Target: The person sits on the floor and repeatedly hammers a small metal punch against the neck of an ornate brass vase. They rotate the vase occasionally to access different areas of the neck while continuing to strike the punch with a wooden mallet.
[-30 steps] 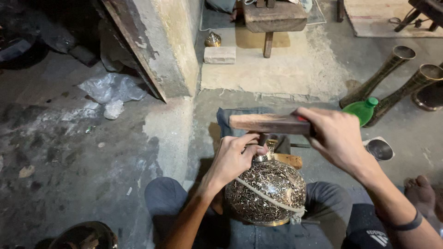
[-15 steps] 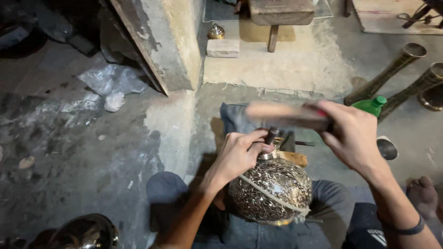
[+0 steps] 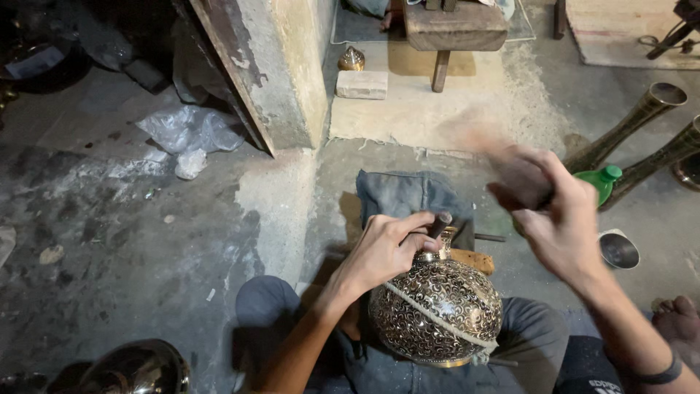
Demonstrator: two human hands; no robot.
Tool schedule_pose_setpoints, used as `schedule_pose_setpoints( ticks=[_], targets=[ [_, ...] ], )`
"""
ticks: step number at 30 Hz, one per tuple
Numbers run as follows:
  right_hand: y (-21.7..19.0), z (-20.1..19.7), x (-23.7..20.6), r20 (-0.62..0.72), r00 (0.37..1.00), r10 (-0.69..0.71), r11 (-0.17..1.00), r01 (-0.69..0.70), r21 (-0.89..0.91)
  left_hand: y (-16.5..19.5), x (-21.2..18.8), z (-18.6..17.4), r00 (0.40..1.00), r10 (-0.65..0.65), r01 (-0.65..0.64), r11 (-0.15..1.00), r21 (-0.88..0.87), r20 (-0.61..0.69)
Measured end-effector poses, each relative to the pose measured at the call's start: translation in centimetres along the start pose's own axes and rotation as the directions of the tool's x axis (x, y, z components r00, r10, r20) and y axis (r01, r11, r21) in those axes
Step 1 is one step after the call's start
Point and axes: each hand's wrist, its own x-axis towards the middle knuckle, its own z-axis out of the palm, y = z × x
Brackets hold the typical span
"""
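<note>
Brass pot (image 3: 436, 310) sits in the lap, roped; left hand (image 3: 386, 252) pinches a punch (image 3: 438, 224) at its neck. Right hand (image 3: 558, 219) grips a blurred mallet: a misaimed blow could hit fingers.

A metalworking workshop: engraved brass pot (image 3: 436, 310), tall brass vases (image 3: 627, 128), dusty concrete floor (image 3: 131, 241).

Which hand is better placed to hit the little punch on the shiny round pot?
The right hand, probably. It is raised above the punch gripping a blurred mallet, while the left hand is busy pinching the punch against the pot.
</note>
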Motion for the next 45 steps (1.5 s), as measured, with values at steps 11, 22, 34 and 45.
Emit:
schedule_pose_setpoints(
  ticks=[11, 22, 34, 45],
  targets=[
    [-1.7, 0.1, -0.9, 0.102, 0.956, -0.277, 0.871, 0.294, -0.394, -1.1, -0.1, 0.0, 0.996, -0.055, 0.049, 0.995, 0.089, 0.067],
    [-2.1, -1.1, -0.7, 0.230, 0.917, -0.327, 0.666, 0.396, -0.632, -0.7, 0.1, -0.2, 0.987, -0.117, 0.110, 0.992, 0.067, 0.107],
    [1.1, -0.2, -0.8, 0.119, 0.935, -0.334, 0.796, 0.347, -0.496, -1.2, -0.1, -0.1, 0.994, 0.109, -0.109, 0.994, 0.026, -0.002],
    [-1.7, -1.5, -1.3, 0.097, 0.858, -0.504, 0.716, 0.478, -0.508, -1.3, -0.5, 0.0, 0.994, 0.090, -0.095, 0.991, -0.097, -0.056]
  ],
)
